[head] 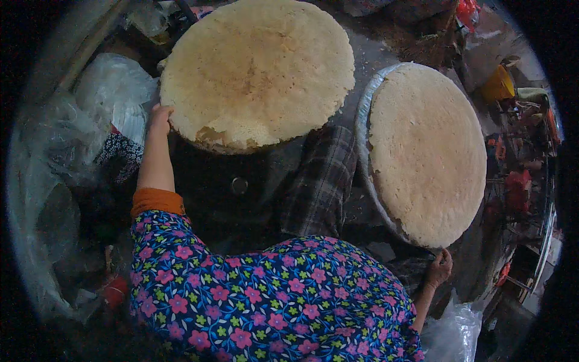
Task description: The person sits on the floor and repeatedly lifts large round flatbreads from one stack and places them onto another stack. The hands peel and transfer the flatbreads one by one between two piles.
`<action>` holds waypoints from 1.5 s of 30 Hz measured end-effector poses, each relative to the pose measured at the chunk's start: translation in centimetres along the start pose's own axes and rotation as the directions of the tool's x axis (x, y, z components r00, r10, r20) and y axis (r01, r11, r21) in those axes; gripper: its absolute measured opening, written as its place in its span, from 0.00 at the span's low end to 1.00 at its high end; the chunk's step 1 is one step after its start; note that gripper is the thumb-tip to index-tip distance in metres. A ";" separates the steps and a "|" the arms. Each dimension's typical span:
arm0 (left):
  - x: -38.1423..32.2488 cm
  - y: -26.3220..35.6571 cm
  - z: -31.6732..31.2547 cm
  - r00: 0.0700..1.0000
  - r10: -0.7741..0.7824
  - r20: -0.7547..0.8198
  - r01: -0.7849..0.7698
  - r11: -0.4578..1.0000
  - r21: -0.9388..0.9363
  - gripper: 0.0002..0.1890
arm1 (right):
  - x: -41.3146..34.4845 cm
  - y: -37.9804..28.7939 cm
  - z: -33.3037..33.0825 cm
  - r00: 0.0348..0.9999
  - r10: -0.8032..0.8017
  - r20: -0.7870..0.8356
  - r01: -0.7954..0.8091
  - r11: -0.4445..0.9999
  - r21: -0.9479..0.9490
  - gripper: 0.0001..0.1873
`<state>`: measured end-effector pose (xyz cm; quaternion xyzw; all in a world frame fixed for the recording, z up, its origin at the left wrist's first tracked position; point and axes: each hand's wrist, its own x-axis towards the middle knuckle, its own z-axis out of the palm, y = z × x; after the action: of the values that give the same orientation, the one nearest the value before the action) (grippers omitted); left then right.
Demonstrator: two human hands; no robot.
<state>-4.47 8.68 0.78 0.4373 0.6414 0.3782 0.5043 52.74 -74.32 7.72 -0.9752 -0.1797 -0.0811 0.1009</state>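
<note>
A large round slab (pixel 258 68), pale tan with a crumbly edge, lies across the top middle; its material cannot be told. My left hand (pixel 162 116) grips its lower left rim, with the fingers partly hidden by the rim. On the right a second round slab (pixel 429 154) stands beside it, with shiny wrapping (pixel 362 122) along its left side. My right hand (pixel 439 267) is at the bottom edge of this second slab, thumb and fingers pinched together there. The two slabs are apart.
Clear plastic sheeting and bags (pixel 113 86) hang at the left. A yellow container (pixel 498 85) and cluttered racks with red items (pixel 518 190) stand at the right. More clear plastic (pixel 457 326) lies at the lower right. Plaid cloth (pixel 321 181) is between the slabs.
</note>
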 end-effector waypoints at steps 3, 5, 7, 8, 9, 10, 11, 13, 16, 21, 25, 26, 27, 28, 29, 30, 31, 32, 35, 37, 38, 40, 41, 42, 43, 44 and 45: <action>-3.0 5.1 -0.7 0.985 0.169 0.011 -0.169 0.978 0.119 0.19 | 0.3 -0.1 0.6 1.000 -0.031 0.006 0.030 0.999 0.036 0.14; -2.8 7.8 -1.1 0.956 0.275 0.097 -0.283 0.956 0.082 0.20 | 0.4 0.6 1.3 0.998 -0.056 -0.011 0.057 0.997 0.052 0.14; -3.3 10.3 0.0 0.957 0.280 0.081 -0.275 0.959 -0.068 0.21 | 0.4 1.0 1.5 1.000 -0.030 0.005 0.029 0.999 0.025 0.14; -3.4 11.1 0.9 0.966 0.253 0.051 -0.241 0.956 -0.169 0.21 | 0.3 1.3 1.5 1.000 -0.014 0.011 0.014 1.000 0.008 0.14; -2.2 11.0 -0.1 0.969 0.237 0.071 -0.219 0.955 -0.198 0.21 | 0.6 0.8 1.6 1.000 -0.012 0.023 0.012 1.000 0.018 0.14; -0.2 10.4 -1.7 0.970 0.224 0.093 -0.198 0.954 -0.224 0.21 | 0.8 0.5 1.9 0.999 -0.008 0.036 0.007 1.000 0.030 0.14; 1.2 9.7 -2.3 0.970 0.209 0.122 -0.173 0.953 -0.250 0.20 | 0.8 0.4 2.1 0.999 0.002 0.047 -0.004 0.999 0.036 0.14; 0.5 7.0 -1.7 0.969 0.237 0.073 -0.246 0.955 0.168 0.20 | 0.6 0.7 1.7 1.000 -0.024 0.009 0.024 1.000 -0.003 0.14; 0.1 3.6 -0.9 0.953 0.289 -0.094 -0.227 0.883 0.412 0.20 | 0.4 0.9 1.4 0.999 -0.040 -0.014 0.039 0.999 -0.022 0.14; 1.3 -4.1 -2.2 0.838 0.445 -0.317 -0.225 0.810 0.542 0.23 | 0.9 1.6 2.7 0.999 -0.044 0.015 0.045 0.999 -0.016 0.14; -6.8 -4.2 1.6 0.655 0.756 -0.004 -0.644 0.561 0.521 0.31 | 0.3 2.1 2.0 1.000 -0.005 0.021 0.006 0.999 -0.040 0.14; -12.0 -2.7 3.4 0.671 0.741 0.032 -0.670 0.588 0.454 0.33 | 0.3 1.9 1.6 1.000 0.004 0.025 -0.003 0.999 -0.037 0.14; -15.1 -2.7 4.1 0.626 0.770 0.123 -0.724 0.516 0.457 0.33 | 0.5 1.7 1.8 1.000 -0.015 0.014 0.015 1.000 -0.021 0.14; -17.5 -2.8 4.5 0.578 0.787 0.214 -0.773 0.444 0.454 0.34 | 0.6 1.2 2.0 0.999 -0.035 0.004 0.035 0.999 -0.007 0.14; -19.6 -2.5 5.4 0.490 0.810 0.320 -0.830 0.322 0.455 0.34 | 0.6 1.0 2.0 0.999 -0.049 -0.011 0.050 0.999 0.003 0.14; -21.1 -2.1 6.2 0.397 0.814 0.425 -0.875 0.196 0.443 0.34 | 0.7 1.1 2.1 0.999 -0.045 0.005 0.045 0.999 -0.001 0.13; -21.6 -2.2 6.7 0.384 0.799 0.463 -0.872 0.148 0.467 0.34 | 0.8 1.3 2.2 0.999 -0.040 0.019 0.040 0.999 -0.004 0.13; -22.1 -2.3 7.0 0.371 0.783 0.500 -0.867 0.099 0.488 0.34 | 0.8 1.5 2.3 0.999 -0.034 0.033 0.034 0.999 -0.009 0.14; -22.9 -1.6 8.5 0.395 0.756 0.522 -0.835 0.060 0.546 0.27 | 0.7 1.6 2.2 0.999 -0.028 0.032 0.028 1.000 0.005 0.13; -22.2 -1.5 8.5 0.396 0.722 0.568 -0.826 0.010 0.564 0.22 | 0.5 2.3 2.3 0.998 -0.063 0.001 0.063 0.998 0.006 0.13; -21.8 -1.4 8.5 0.365 0.730 0.578 -0.830 -0.027 0.557 0.21 | 0.4 2.6 2.4 0.997 -0.080 -0.015 0.080 0.997 0.006 0.13; -21.4 -0.9 8.6 0.304 0.739 0.601 -0.832 -0.102 0.546 0.19 | 0.0 2.4 2.7 0.992 -0.101 -0.069 0.101 0.995 -0.005 0.12; -21.2 -0.7 8.7 0.280 0.734 0.619 -0.837 -0.128 0.531 0.19 | -0.1 2.3 2.8 0.989 -0.113 -0.096 0.113 0.994 -0.011 0.12; -21.2 -0.1 8.7 0.258 0.728 0.635 -0.842 -0.153 0.518 0.19 | 0.0 2.4 2.9 0.994 -0.076 -0.075 0.076 0.997 0.002 0.12; -21.3 0.3 8.8 0.236 0.723 0.650 -0.846 -0.177 0.504 0.19 | 0.1 2.4 2.9 0.998 -0.040 -0.054 0.040 0.999 0.014 0.12; -21.6 0.7 8.7 0.258 0.708 0.658 -0.847 -0.162 0.506 0.20 | 0.1 2.4 2.9 0.999 -0.004 -0.032 0.004 1.000 0.025 0.11; -21.9 1.0 8.7 0.278 0.693 0.665 -0.848 -0.148 0.509 0.21 | 0.1 2.5 2.9 0.999 -0.016 -0.040 0.017 1.000 0.016 0.11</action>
<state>6.58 -11.24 6.85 0.9325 0.2906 0.2084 -0.0507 54.13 -75.88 4.54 -0.9710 -0.1862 -0.0998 0.1119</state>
